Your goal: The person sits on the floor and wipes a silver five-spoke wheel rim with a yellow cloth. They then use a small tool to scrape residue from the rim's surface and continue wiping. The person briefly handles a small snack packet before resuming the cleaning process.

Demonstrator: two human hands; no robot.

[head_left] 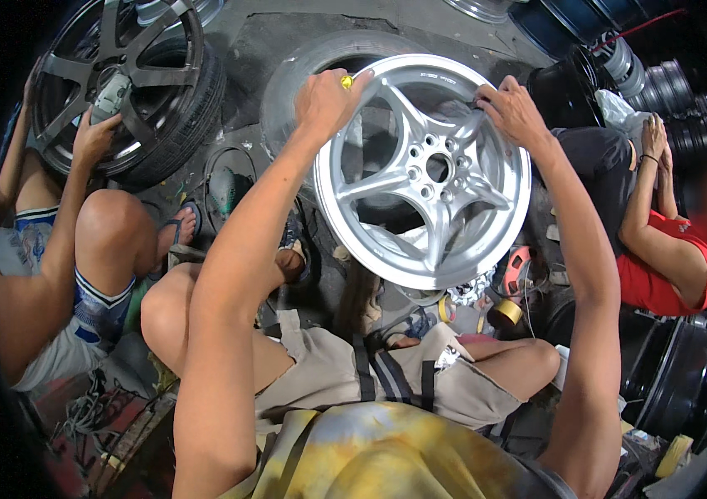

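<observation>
Both my hands hold a silver five-spoke alloy wheel rim (374, 185) in front of me, tilted so its face is toward me. My left hand (328, 101) grips the far left of its outer lip, with something small and yellow on a finger. At the far right of the lip, my right hand (513, 112) has its fingers curled over the edge. Behind the rim lies a greyish tire (285, 104), partly covered by it. The fingertips on the rim's far side are hidden.
A co-worker at left holds a grey power tool (112, 93) against a dark wheel (58, 66) with a tire. Someone in a red top (669, 266) sits at right, near black rims (686, 366). A green tool (222, 191), a red piece (516, 270) and a tape roll (505, 313) lie around.
</observation>
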